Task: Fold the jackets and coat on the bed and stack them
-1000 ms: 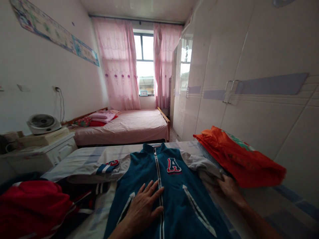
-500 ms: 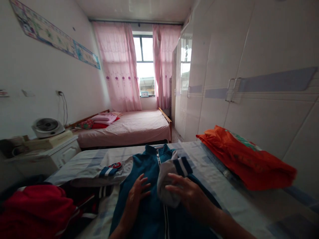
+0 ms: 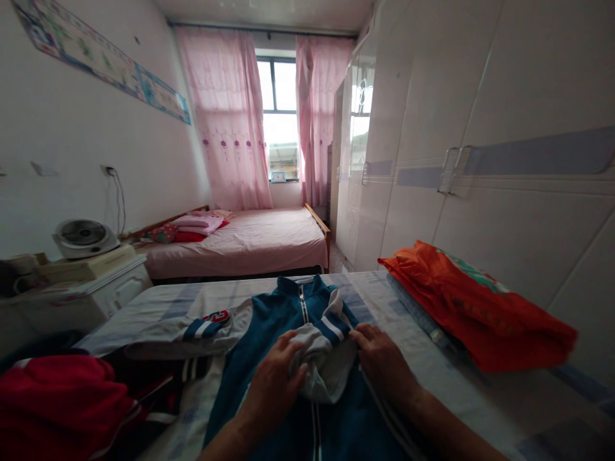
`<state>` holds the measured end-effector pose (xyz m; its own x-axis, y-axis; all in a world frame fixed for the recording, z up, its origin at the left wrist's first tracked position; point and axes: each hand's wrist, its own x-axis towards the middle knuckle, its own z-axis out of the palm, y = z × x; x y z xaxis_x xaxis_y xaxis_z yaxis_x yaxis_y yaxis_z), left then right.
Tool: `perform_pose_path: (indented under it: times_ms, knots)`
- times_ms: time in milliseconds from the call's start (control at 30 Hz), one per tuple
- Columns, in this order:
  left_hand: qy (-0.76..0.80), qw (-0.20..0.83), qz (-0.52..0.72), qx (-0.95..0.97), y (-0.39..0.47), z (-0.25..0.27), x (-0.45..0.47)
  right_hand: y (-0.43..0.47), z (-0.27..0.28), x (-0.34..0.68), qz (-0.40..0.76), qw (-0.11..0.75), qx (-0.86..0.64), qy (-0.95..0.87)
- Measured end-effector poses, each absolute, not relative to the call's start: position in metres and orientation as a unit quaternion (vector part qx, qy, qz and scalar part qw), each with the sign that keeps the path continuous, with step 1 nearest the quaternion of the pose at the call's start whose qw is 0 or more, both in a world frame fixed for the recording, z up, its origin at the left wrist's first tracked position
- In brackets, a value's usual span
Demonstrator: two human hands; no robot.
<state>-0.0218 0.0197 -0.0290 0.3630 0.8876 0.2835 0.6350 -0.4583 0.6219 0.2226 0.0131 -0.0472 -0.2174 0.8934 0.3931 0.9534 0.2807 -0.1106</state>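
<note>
A teal zip-up jacket (image 3: 264,346) with grey sleeves lies front up on the bed, its collar pointing away from me. Its right-hand sleeve (image 3: 331,371), grey with white and blue stripes, is folded in over the chest and bunched near the zip. My left hand (image 3: 276,374) grips the bunched end of that sleeve between thumb and fingers. At the jacket's right side, my right hand (image 3: 384,358) has its fingers closed on the edge by the sleeve fold; the fingertips are partly hidden. The other sleeve (image 3: 202,333) stretches out flat to the left.
Red and dark clothing (image 3: 62,403) lies heaped at the left. An orange bag (image 3: 480,307) rests on folded denim (image 3: 423,320) at the right. Beyond are another bed (image 3: 269,237), a white cabinet (image 3: 115,288) with a fan (image 3: 86,238), and a tall wardrobe (image 3: 423,224).
My left hand has moved right from the jacket front onto the sleeve and gripped it. My right hand has left the sleeve's middle for the jacket's right edge. The sleeve is more bunched.
</note>
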Motion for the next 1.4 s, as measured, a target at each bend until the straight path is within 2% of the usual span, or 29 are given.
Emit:
perform_pose_path:
  times_ms: [133, 333, 400, 533, 633, 700, 733, 767, 833, 900, 967, 1033, 1133, 1300, 1400]
  knots:
    - [0.496, 0.183, 0.241, 0.814, 0.041, -0.014, 0.019, 0.025, -0.045, 0.221, -0.101, 0.17, -0.601, -0.775]
    - [0.54, 0.262, 0.278, 0.75, 0.058, -0.011, 0.027, 0.036, -0.045, 0.249, -0.097, 0.204, -0.674, -0.703]
    - [0.518, 0.345, 0.323, 0.713, 0.047, -0.005, 0.01, 0.042, -0.047, 0.271, -0.085, 0.219, -0.711, -0.663]
    - [0.447, 0.63, 0.4, 0.493, 0.01, -0.009, -0.024, 0.053, -0.058, 0.315, -0.006, 0.207, -0.723, -0.659]
    - [0.482, 0.702, 0.339, 0.401, -0.009, -0.03, -0.039, 0.06, -0.064, 0.331, 0.032, 0.215, -0.711, -0.669]
    - [0.516, 0.683, 0.299, 0.422, -0.01, -0.042, -0.048, 0.064, -0.063, 0.329, 0.035, 0.23, -0.706, -0.669]
    - [0.543, 0.643, 0.287, 0.459, -0.008, -0.047, -0.053, 0.066, -0.062, 0.325, 0.036, 0.234, -0.7, -0.674]
    - [0.577, 0.576, 0.277, 0.508, -0.005, -0.049, -0.059, 0.066, -0.06, 0.32, 0.04, 0.235, -0.69, -0.683]
    - [0.636, 0.379, 0.267, 0.617, -0.001, -0.05, -0.072, 0.065, -0.057, 0.306, 0.055, 0.228, -0.662, -0.712]
    - [0.625, 0.195, 0.287, 0.7, 0.002, -0.048, -0.084, 0.061, -0.056, 0.294, 0.07, 0.213, -0.631, -0.742]
    - [0.562, 0.112, 0.295, 0.765, 0.001, -0.047, -0.09, 0.056, -0.059, 0.286, 0.079, 0.198, -0.608, -0.764]
    - [0.502, 0.141, 0.248, 0.816, 0.0, -0.045, -0.091, 0.051, -0.063, 0.283, 0.078, 0.192, -0.601, -0.772]
    - [0.484, 0.268, 0.175, 0.814, 0.007, -0.041, -0.085, 0.048, -0.068, 0.287, 0.065, 0.197, -0.617, -0.759]
    - [0.597, 0.339, 0.235, 0.688, 0.032, -0.032, -0.072, 0.051, -0.074, 0.298, 0.051, 0.224, -0.651, -0.724]
    - [0.558, 0.387, 0.306, 0.667, 0.029, -0.018, -0.07, 0.052, -0.078, 0.305, 0.049, 0.246, -0.669, -0.7]
